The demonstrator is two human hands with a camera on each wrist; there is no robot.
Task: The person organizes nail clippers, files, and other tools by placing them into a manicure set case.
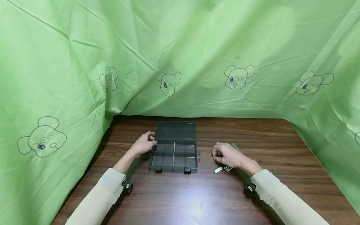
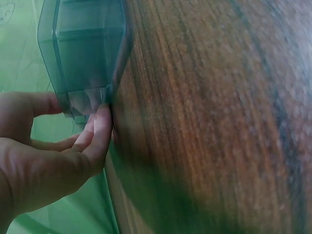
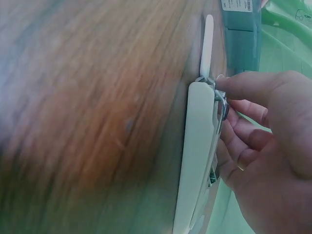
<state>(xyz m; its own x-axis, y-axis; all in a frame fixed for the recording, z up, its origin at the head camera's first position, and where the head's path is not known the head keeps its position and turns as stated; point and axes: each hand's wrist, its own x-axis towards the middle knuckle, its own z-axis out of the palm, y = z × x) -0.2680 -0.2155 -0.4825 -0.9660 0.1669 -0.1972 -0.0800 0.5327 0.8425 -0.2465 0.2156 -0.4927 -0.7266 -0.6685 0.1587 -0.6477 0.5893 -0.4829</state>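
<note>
My left hand (image 1: pixel 144 143) grips the left side of a dark translucent compartment box (image 1: pixel 173 169), which lies with its lid (image 1: pixel 176 129) raised toward the back. In the left wrist view, the thumb and fingers pinch a corner of the box (image 2: pixel 87 53). Right of the box, my right hand (image 1: pixel 227 154) is low over the table with its fingers curled, pinching a small shiny piece mostly hidden by the fingertips. Beside that hand lie a small white oblong piece (image 1: pixel 218 169) and a green strip-like thing (image 1: pixel 228 168) with a dark patterned end. Metal bits (image 3: pixel 222 96) show at its end in the right wrist view.
The brown wood-grain table (image 1: pixel 157 197) runs to green curtains (image 1: pixel 197 103) at the back and both sides. Two black latches (image 1: pixel 187 170) sit on the box's front edge. A white printed label (image 3: pixel 237 5) shows on the box.
</note>
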